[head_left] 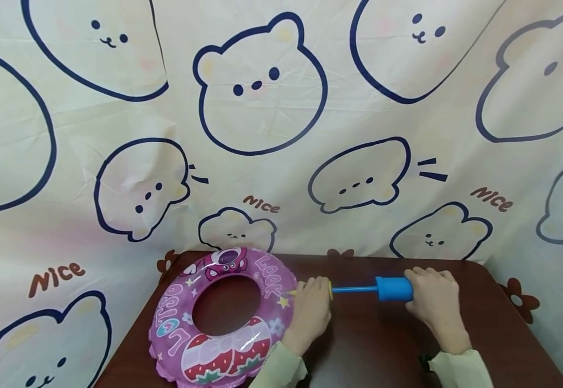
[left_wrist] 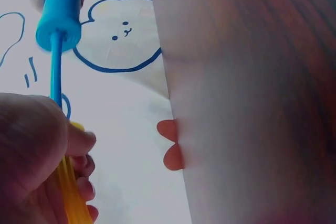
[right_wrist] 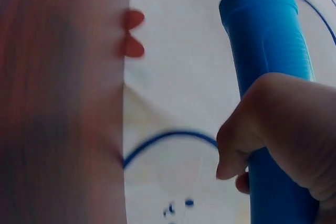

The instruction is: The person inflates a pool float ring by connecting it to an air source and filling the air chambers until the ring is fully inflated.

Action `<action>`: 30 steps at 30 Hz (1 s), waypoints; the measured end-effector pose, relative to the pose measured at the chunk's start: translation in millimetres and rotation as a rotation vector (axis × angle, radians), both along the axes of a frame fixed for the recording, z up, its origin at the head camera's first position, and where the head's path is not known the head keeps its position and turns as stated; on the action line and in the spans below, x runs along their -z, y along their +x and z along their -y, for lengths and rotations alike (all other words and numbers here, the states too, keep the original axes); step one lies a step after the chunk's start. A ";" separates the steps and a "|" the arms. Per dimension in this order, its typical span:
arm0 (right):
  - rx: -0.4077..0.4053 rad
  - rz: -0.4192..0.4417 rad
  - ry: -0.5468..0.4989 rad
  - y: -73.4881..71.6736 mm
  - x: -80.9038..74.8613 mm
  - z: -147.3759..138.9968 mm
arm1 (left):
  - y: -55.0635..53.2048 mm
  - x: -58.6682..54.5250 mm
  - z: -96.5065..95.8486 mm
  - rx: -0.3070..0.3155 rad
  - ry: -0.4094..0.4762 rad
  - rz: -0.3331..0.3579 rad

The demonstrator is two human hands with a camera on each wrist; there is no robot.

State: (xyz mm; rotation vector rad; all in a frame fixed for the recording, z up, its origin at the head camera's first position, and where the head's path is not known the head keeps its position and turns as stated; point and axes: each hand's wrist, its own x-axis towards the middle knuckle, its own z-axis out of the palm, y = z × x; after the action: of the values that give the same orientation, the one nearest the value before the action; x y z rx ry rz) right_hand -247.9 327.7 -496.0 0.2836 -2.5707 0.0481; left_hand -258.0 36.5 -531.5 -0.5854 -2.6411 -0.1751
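A pink inflatable swim ring [head_left: 169, 315] with strawberry and cartoon prints stands at the left of the table, looking plump. Right beside its edge, my left hand [head_left: 310, 310] grips the yellow nozzle end [left_wrist: 73, 192] of a hand pump, whose tip points at the ring. My right hand [head_left: 433, 302] is wrapped around the pump's blue barrel [right_wrist: 270, 40]. Between the two hands a length of thin blue rod [head_left: 354, 290] shows, so the pump is drawn out. In the left wrist view, fingers and thumb curl round the yellow part.
The dark brown table [head_left: 373, 350] runs under both hands. Behind it hangs a pale cloth [head_left: 286, 178] printed with bear outlines and brown flowers, which also covers the sides.
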 end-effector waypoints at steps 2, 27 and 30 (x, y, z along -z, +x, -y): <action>-0.015 -0.016 0.011 -1.0 3.8 8.0 | -0.4 1.1 -2.1 0.001 -0.029 -0.030; -0.079 -0.029 0.024 -5.5 16.2 43.9 | -1.3 3.7 -2.9 0.045 0.037 -0.056; -0.085 -0.011 0.014 -7.0 11.2 27.1 | -1.3 4.2 1.8 0.038 0.078 -0.037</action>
State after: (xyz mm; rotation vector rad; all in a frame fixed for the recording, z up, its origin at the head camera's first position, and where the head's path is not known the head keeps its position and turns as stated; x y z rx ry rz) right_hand -254.9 300.5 -507.2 0.3977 -2.5474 0.0604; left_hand -259.3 34.7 -535.6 -0.6068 -2.5762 -0.2752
